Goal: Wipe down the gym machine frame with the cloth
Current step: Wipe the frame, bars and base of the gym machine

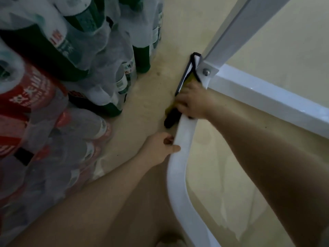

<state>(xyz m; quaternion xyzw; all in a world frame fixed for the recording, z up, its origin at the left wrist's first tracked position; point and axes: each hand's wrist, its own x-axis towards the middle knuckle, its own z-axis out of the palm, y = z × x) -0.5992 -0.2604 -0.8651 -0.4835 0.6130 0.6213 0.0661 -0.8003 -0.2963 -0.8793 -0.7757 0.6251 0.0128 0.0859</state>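
A: Pressing the cloth onto the white frame, your right hand has its grip curled round cloth and tube together, so the wipe covers more than one face.

B: And your left hand?

A: Its grip is closed on the same tube, just below the right grip, thumb on top; likely steadying the frame. The bolted joint lies just above your right grip, probably next. Wrapped bottle packs stand well off to the left.
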